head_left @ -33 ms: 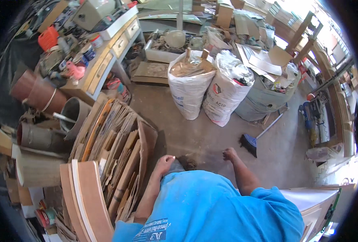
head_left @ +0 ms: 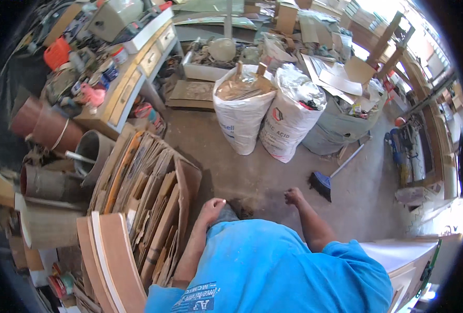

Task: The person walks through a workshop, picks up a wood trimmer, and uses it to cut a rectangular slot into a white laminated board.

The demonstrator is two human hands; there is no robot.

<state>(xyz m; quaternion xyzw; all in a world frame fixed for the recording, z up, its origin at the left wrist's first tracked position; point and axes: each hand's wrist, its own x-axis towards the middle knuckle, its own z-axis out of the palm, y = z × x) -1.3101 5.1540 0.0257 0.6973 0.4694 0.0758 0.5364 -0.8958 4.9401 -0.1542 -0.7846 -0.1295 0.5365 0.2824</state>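
My left hand (head_left: 212, 210) hangs by my thigh with its fingers curled in. Nothing shows in it, and it touches no object that I can see. Beside it on the left stand upright cardboard sheets (head_left: 156, 195), packed in a large carton. My right hand (head_left: 294, 196) is held out over the floor, its fingers bent into a loose fist, with nothing visible inside. Nearest to that hand is a broom (head_left: 321, 183) with a blue head and dark bristles, lying apart from it on the floor.
Two white sacks (head_left: 242, 122) full of scraps stand ahead, beside a bulky grey-green bag (head_left: 336, 130). A cluttered drawer bench (head_left: 130, 99) is at far left, above large tubes (head_left: 54, 182). Curved wooden panels (head_left: 119, 261) lean near left; a white-topped surface (head_left: 398, 255) is near right.
The view has shifted slightly, so the surroundings sit a little farther left. My right hand has moved slightly left and its fist looks a bit looser. My left hand looks the same.
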